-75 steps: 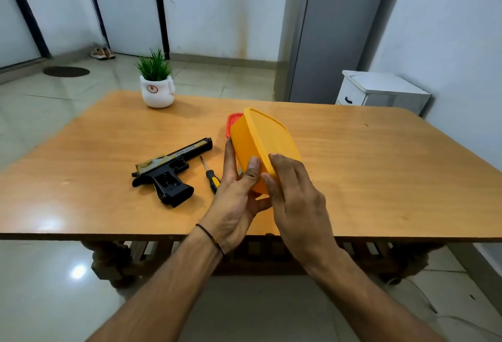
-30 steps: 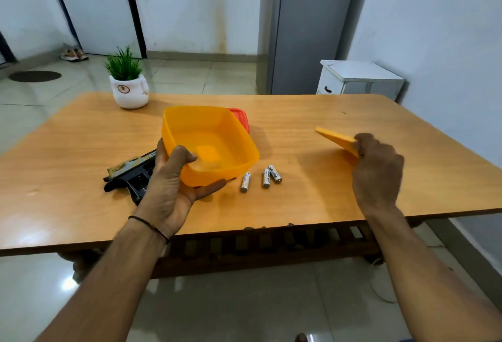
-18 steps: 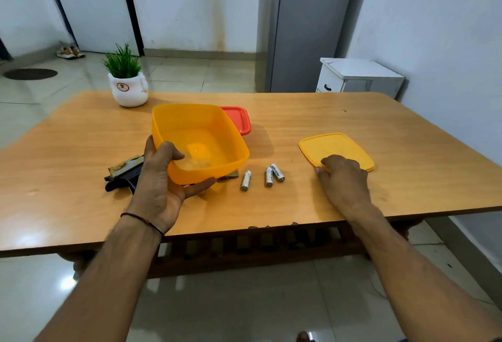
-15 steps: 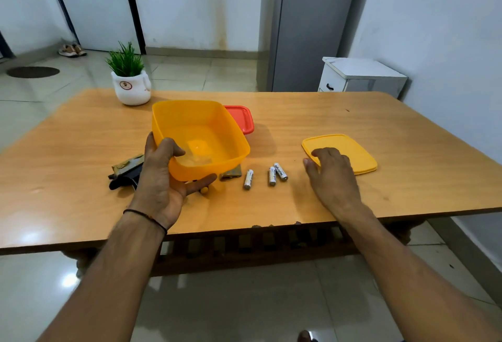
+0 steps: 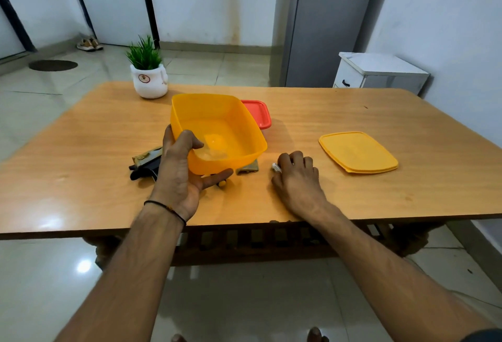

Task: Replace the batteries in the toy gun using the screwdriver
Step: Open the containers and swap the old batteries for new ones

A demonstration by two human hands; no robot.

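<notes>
The empty yellow tub (image 5: 217,130) is held tilted by the left hand (image 5: 180,176) above the toy gun (image 5: 145,164), while small, light, roll-prone batteries (image 5: 276,167) on the worktop (image 5: 353,200) are covered by the curled fingers (image 5: 294,158) of the right hand (image 5: 297,178), best pinched mid-body.

Bright, sharp; floor glare, wide-angle warp

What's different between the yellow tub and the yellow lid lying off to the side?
The yellow tub is deep and open-topped; the yellow lid is a thin flat sheet. The tub is tilted and gripped by the left hand; the lid lies flat on the table, untouched. The tub partly hides the toy gun; the lid covers nothing visible. Both share the same yellow colour and rounded rectangular outline.
</notes>
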